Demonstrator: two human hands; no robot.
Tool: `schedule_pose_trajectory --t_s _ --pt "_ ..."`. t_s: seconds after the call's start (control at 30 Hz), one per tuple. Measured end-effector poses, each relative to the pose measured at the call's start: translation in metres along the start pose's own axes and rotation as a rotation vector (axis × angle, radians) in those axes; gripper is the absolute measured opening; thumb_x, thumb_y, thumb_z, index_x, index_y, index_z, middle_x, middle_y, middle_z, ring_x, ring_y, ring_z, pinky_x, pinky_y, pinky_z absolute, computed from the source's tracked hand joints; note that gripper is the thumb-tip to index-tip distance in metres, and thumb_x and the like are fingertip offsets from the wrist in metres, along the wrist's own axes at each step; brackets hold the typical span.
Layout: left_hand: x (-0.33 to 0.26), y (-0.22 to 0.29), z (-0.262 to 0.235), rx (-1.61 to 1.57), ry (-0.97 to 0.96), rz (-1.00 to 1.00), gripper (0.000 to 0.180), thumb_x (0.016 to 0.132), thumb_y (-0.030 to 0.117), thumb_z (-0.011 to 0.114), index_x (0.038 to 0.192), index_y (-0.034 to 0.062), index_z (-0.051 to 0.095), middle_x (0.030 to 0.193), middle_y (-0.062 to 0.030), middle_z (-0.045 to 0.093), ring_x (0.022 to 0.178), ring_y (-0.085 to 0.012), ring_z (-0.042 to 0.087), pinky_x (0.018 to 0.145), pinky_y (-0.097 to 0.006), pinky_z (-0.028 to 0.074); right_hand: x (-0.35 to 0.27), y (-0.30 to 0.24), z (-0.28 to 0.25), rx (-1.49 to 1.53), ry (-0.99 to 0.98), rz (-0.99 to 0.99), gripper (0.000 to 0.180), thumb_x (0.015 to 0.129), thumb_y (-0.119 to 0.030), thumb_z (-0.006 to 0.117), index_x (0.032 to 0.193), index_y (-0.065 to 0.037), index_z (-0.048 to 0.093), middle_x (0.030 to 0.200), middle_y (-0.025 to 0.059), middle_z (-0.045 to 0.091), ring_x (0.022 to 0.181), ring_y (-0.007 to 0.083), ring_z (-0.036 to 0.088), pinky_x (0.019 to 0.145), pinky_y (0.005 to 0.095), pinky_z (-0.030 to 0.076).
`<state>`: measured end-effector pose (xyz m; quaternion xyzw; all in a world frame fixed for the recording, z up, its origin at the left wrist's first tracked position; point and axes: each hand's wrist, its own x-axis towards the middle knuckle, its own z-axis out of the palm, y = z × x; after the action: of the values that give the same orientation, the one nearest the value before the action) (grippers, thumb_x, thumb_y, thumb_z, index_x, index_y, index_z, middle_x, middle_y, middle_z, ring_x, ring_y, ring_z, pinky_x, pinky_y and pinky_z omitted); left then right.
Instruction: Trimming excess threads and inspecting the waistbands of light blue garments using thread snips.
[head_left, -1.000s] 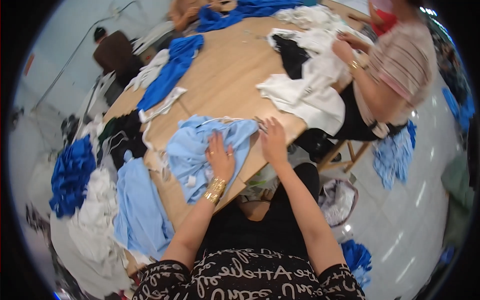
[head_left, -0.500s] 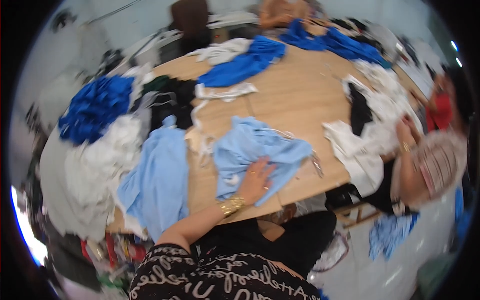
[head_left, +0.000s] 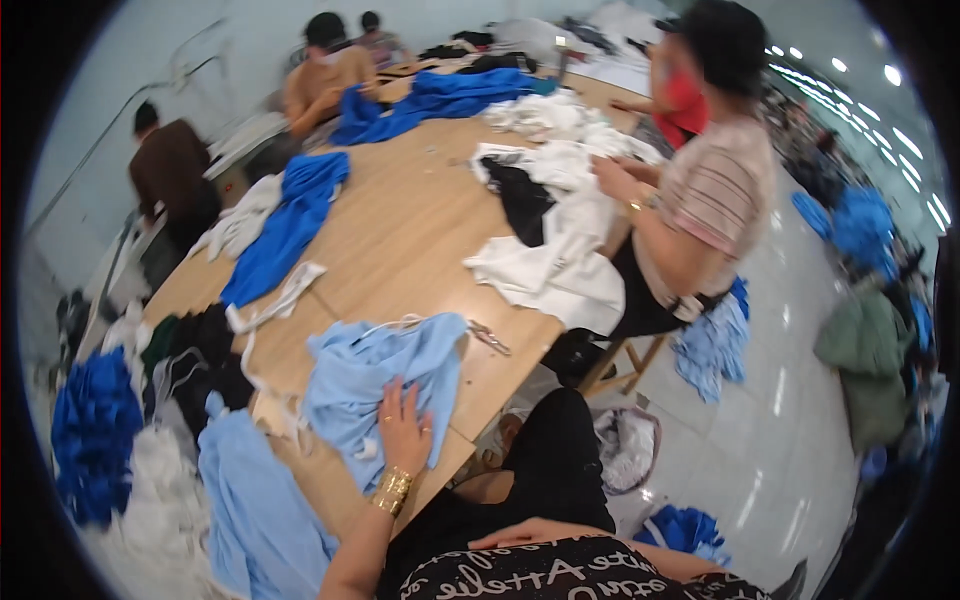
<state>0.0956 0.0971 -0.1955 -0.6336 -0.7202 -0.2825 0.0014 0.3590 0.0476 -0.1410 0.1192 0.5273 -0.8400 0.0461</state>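
Note:
My left hand (head_left: 403,428), with a gold cuff at its wrist, lies flat on a light blue garment (head_left: 335,375) near the table edge. Its fingers are spread and grip nothing. A white cord runs over the garment's top. Just beyond its right side lies a small pair of metal thread snips (head_left: 489,338). My right hand (head_left: 515,534) rests across my lap against my black printed top, fingers stretched out, with nothing visible in it. Another light blue garment (head_left: 255,500) hangs over the table's left edge.
White strips (head_left: 290,295), a blue garment (head_left: 300,215) and white and black pieces (head_left: 545,265) lie on the wooden table (head_left: 400,240). Piles of blue cloth (head_left: 95,430) stand left. A co-worker (head_left: 715,190) sits right; others work farther back. A lined bin (head_left: 627,450) stands below.
My view has swung to the right and up, bringing more co-workers and floor into sight. My right hand has come into view on my lap. My left hand stays on the light blue garment.

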Motion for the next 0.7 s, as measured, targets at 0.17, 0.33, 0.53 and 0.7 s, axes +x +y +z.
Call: schedule_pose_trajectory --t_s 0.17,0.33,0.53,0.7 --pt "0.003 0.014 0.006 -0.01 -0.039 0.024 0.051 0.082 0.02 0.052 0.129 0.0069 0.038 0.141 -0.0158 0.025 0.131 -0.0347 0.021 0.105 -0.048 0.017 -0.023 0.055 0.002 0.206 0.061 -0.302 0.039 0.093 -0.027 0.044 0.127 -0.008 0.047 0.124 0.0074 0.052 0.115 0.0159 0.047 0.099 0.0259 0.032" --pt "-0.001 0.008 -0.001 -0.034 -0.035 0.005 0.053 0.081 0.019 0.053 0.13 0.0078 0.037 0.141 -0.0152 0.025 0.131 -0.0342 0.021 0.105 -0.048 0.017 -0.126 0.105 0.035 0.144 0.165 -0.208 0.038 0.093 -0.027 0.045 0.126 -0.008 0.048 0.123 0.0072 0.053 0.113 0.0155 0.048 0.098 0.0255 0.033" --pt "-0.028 -0.009 -0.058 -0.117 0.031 -0.063 0.043 0.077 0.016 0.059 0.119 0.0119 0.051 0.137 -0.0113 0.034 0.128 -0.0326 0.027 0.104 -0.045 0.021 -0.176 0.088 0.018 0.032 0.108 0.05 0.036 0.092 -0.025 0.046 0.124 -0.008 0.05 0.12 0.0069 0.055 0.11 0.015 0.05 0.096 0.0249 0.035" --pt "-0.042 -0.06 -0.162 0.084 0.329 -0.236 0.042 0.079 0.015 0.059 0.119 0.0119 0.05 0.132 -0.0125 0.039 0.125 -0.0338 0.031 0.102 -0.044 0.026 -0.13 0.019 -0.026 -0.137 -0.137 0.361 0.035 0.092 -0.025 0.047 0.123 -0.008 0.051 0.118 0.0067 0.057 0.108 0.0146 0.052 0.094 0.0244 0.036"
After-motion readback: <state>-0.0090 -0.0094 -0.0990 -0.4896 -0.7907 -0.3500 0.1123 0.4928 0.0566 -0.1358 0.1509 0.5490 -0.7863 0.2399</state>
